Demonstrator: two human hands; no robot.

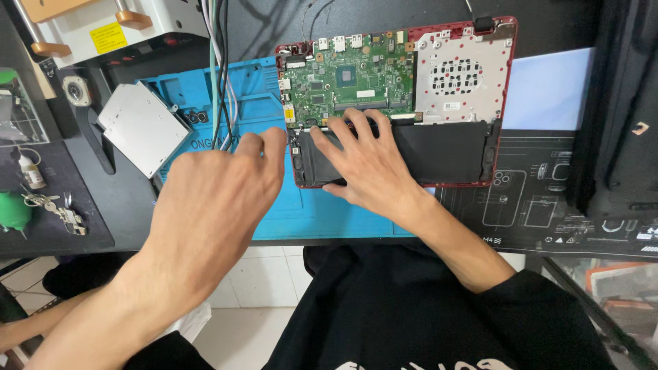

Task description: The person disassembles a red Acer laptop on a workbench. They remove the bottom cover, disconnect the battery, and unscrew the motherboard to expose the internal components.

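Head view of a workbench. An opened laptop [397, 103] with a red case lies in the upper centre of the frame on a blue work mat [274, 205]; its green circuit board [349, 79] fills the upper left of the case, a perforated silver plate [460, 79] the upper right, and a flat black battery [439, 154] the lower half. The right hand [367, 164] rests palm-down on the left part of the battery, its 4 visible fingers spread and the fingertips [336, 123] touching the lower edge of the circuit board; it grips nothing. The left hand [212, 205], lower left of centre, hovers over the mat just left of the laptop, fingers loosely curled and extended, holding nothing. A silver optical drive [140, 127] lies at the mat's upper left corner, beside a bundle of cables [221, 68]. A white machine [110, 27] stands at the upper left, keys [51, 205] at the left edge, and a black printed mat [548, 205] at the right.
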